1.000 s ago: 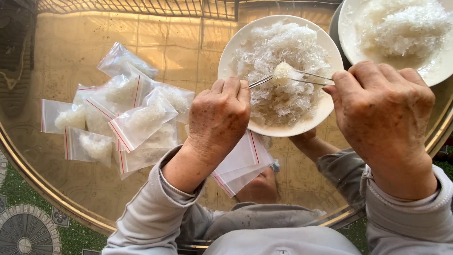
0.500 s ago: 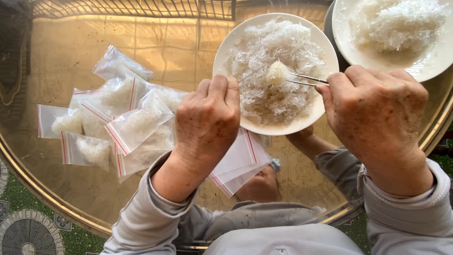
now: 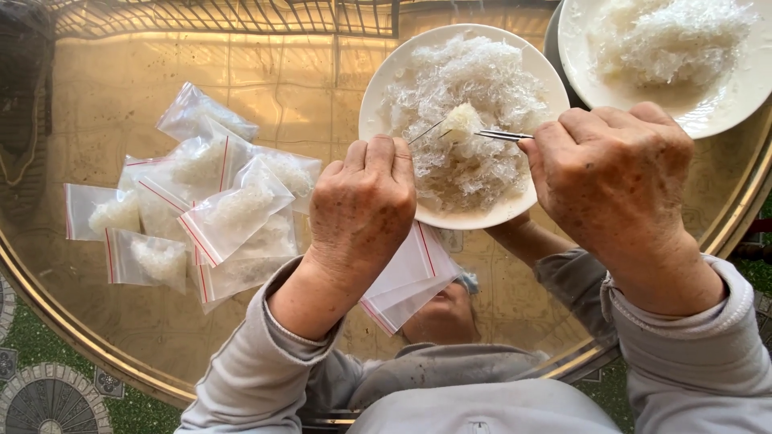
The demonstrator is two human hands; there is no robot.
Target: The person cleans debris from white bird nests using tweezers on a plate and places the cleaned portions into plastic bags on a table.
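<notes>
Right now our right hand (image 3: 615, 181) pinches metal tweezers (image 3: 503, 136) whose tips grip a small white clump (image 3: 463, 120) above the heaped white plate (image 3: 378, 96). Our left hand (image 3: 362, 201) is curled shut beside it, holding a thin pick (image 3: 426, 132). Filled little bags (image 3: 201, 213) lie left on the glass table (image 3: 96, 337).

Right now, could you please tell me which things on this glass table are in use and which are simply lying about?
In use: left hand, right hand, thin metal tweezers, small white clump, round white plate of translucent shreds.

Lying about: filled clear zip bags, empty flat bags, second white plate.
</notes>
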